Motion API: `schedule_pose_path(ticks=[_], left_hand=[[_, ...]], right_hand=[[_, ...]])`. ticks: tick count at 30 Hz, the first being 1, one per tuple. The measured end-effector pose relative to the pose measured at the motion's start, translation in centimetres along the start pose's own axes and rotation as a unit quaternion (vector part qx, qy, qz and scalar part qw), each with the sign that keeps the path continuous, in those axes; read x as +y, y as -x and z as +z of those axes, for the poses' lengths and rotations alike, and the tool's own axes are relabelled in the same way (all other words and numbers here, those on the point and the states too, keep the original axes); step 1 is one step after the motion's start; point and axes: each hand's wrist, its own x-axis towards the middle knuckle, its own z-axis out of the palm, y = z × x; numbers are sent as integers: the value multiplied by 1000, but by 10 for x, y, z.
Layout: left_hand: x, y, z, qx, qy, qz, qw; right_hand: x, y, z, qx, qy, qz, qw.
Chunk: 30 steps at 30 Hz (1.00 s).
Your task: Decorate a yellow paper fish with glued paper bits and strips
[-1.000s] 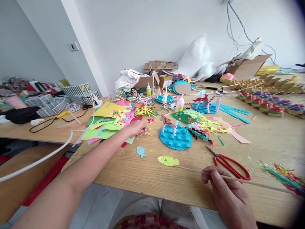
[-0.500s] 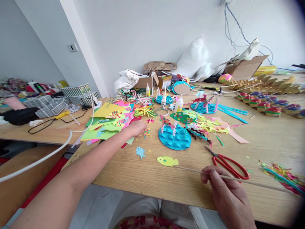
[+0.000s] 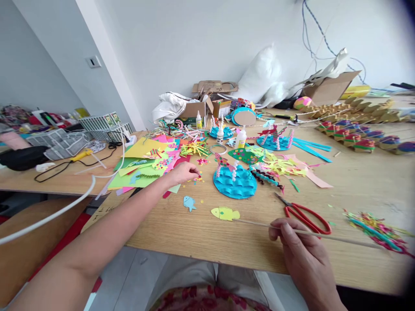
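Observation:
My left hand (image 3: 182, 173) reaches over a scatter of small coloured paper dots (image 3: 198, 180). Its fingertips are pinched, with a tiny dark red dot showing between them. In my right hand (image 3: 300, 248) lies a thin wooden stick (image 3: 253, 223), gripped between thumb and fingers, its tip at the tail of a yellow paper fish (image 3: 225, 213). That fish lies flat and has a green mark on its side. A light blue paper fish (image 3: 189, 203) lies to its left. Red-handled scissors (image 3: 306, 216) rest just beyond my right hand.
Behind the fish stands a blue scalloped disc (image 3: 234, 183) with a spotted fish on twisted posts. Glue bottles (image 3: 240, 139) stand farther back. Coloured paper sheets (image 3: 142, 151) pile up at left, shredded strips (image 3: 376, 231) at right. A white cable (image 3: 65, 211) arcs across the left side.
My left hand has lifted slightly off the paper dots, and a dark red dot now shows at its fingertips. My right hand still holds the stick. The view has shifted a little.

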Motion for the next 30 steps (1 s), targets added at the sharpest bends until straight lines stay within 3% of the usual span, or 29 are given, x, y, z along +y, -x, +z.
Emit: schedule_pose_path(ticks=[2, 6, 11, 17, 30], left_hand=[[19, 11, 10, -11, 8, 20, 1000], [51, 35, 31, -18, -59, 150, 987], [59, 48, 49, 22, -214, 238, 947], [58, 53, 62, 4, -258, 275, 926], [62, 59, 68, -1, -279, 295, 914]], right_hand=[[-1, 0, 1, -2, -8, -2, 1000], [-2, -1, 3, 7, -23, -10, 1000], [-2, -1, 4, 10, -23, -18, 1000], [-2, 0, 4, 5, -20, -22, 1000], [-2, 0, 4, -5, -45, -11, 999]])
